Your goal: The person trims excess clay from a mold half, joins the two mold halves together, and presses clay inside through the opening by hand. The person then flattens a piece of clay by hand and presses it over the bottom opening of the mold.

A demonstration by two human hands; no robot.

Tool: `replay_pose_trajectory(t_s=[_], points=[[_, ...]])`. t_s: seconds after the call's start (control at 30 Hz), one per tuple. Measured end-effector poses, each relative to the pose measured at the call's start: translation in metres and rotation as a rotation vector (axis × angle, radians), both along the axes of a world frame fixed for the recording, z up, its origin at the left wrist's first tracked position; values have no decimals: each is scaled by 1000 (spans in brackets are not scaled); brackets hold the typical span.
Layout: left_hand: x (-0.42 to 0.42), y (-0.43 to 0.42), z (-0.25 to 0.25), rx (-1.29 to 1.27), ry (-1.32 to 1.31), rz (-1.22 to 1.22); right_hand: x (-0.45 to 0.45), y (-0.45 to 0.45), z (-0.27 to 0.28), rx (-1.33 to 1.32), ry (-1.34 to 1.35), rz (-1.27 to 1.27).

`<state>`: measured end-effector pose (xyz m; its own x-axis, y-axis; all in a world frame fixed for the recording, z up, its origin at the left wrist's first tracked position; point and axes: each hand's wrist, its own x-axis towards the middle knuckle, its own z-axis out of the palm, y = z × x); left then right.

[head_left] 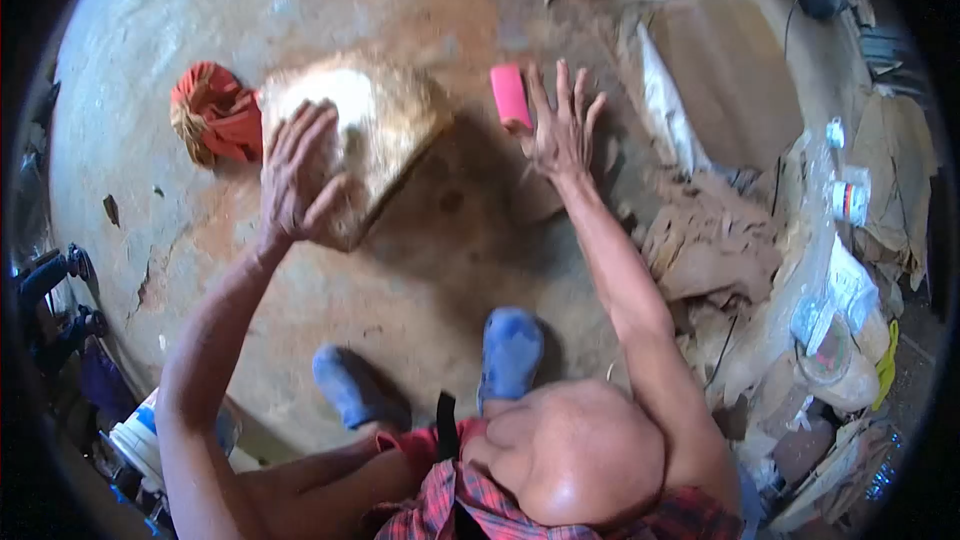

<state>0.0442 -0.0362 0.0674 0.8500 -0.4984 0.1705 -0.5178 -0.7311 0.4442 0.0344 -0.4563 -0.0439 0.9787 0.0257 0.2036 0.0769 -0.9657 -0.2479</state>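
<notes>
My left hand (297, 170) rests on the front left part of a pale, rough-sided block (400, 110) with a bright white patch on top. Its fingers are spread a little and hold nothing visible. To the right, my right hand (563, 125) has its fingers spread over the floor. Its thumb touches or overlaps the lower end of a pink rectangular object (509, 95); I cannot tell whether the thumb presses on it. A red-orange cloth bundle (215, 112) lies just left of the block.
Flattened cardboard (725, 80) and crumpled brown paper (715, 240) lie on the right. Blue shoes (510, 350) stand on the floor below the block. A white bucket (140, 440) is at lower left. Containers and plastic litter line the right edge.
</notes>
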Motion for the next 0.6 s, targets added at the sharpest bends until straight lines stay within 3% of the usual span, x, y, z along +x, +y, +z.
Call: replay_pose_trajectory(t_s=[0.07, 0.17, 0.27, 0.4, 0.5, 0.57, 0.6], points=[[3, 2, -2, 35, -21, 6, 18, 3, -5, 22, 0, 52], [4, 3, -3, 5, -25, -15, 6, 28, 38, 70, -116, -12], [3, 1, 1, -16, -13, -12, -14, 37, -6, -38, -141, 49], [10, 1, -2, 36, -42, 6, 0, 49, 27, -48, -194, 21], [1, -1, 5, -11, -19, -8, -27, 50, 17, 0, -168, -62], [3, 1, -3, -6, -65, -24, -9, 53, 7, -101, -89, 78], [3, 0, -2, 17, -73, -21, -16, 58, 12, -100, -172, 112]])
